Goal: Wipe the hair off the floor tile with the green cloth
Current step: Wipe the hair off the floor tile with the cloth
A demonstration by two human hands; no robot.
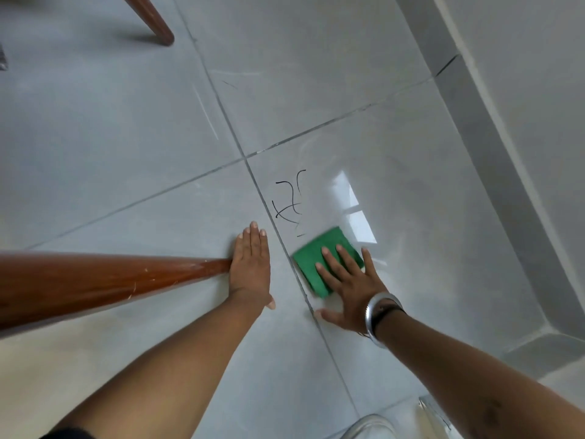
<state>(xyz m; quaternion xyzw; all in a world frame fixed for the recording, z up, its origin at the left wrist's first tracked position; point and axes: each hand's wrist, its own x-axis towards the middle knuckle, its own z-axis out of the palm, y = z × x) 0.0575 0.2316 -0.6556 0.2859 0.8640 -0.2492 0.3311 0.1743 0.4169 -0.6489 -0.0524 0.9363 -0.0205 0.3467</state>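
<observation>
Several dark strands of hair lie on a glossy grey floor tile, just right of a grout line. A folded green cloth lies flat on the same tile, a short way nearer to me than the hair. My right hand presses down on the cloth with its fingers spread, and a silver bangle sits on the wrist. My left hand rests flat on the neighbouring tile, fingers together, palm down, holding nothing.
A brown wooden furniture leg slants in from the left and meets the floor beside my left hand. Another wooden leg stands at the top left. A grey skirting and wall run along the right. A clear object sits at the bottom edge.
</observation>
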